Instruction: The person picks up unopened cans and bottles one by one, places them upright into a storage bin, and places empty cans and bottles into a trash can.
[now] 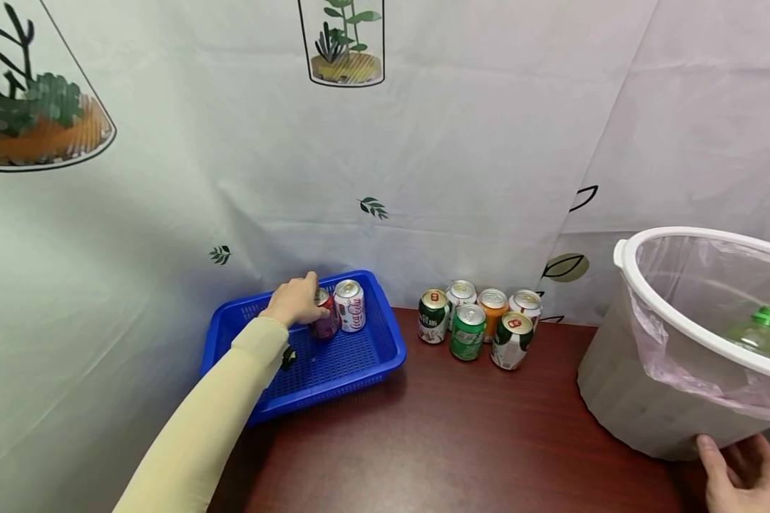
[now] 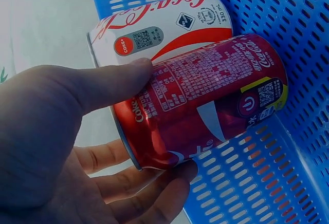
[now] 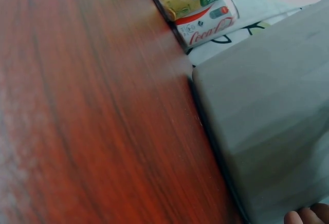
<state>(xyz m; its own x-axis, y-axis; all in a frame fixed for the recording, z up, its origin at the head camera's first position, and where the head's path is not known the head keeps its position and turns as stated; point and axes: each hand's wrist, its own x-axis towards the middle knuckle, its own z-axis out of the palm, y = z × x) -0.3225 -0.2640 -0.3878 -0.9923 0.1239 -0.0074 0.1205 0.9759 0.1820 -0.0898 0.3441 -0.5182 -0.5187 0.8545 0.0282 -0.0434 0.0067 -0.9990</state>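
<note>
My left hand [image 1: 295, 299] grips a red and purple Coca-Cola can [image 2: 205, 100] inside the blue basket [image 1: 385, 356]. In the left wrist view the thumb lies on the can's upper side and the fingers curve beneath. Against it stands a white Coca-Cola can [image 1: 350, 306], also in the basket. At the lower right, my right hand [image 1: 747, 474] is by the base of the grey waste bin [image 1: 629, 370], fingers loosely bent and holding nothing. Only some fingertips [image 3: 308, 216] show in the right wrist view, beside the bin wall; firm contact is hard to tell.
Several upright cans stand grouped by the wall, including a green can [image 1: 468, 332] and an orange can [image 1: 493, 312]. Inside the bin's clear liner is a green-capped bottle [image 1: 766, 331]. A small dark item [image 1: 287, 358] shows beside the left sleeve. The table [image 1: 462, 434] is reddish-brown.
</note>
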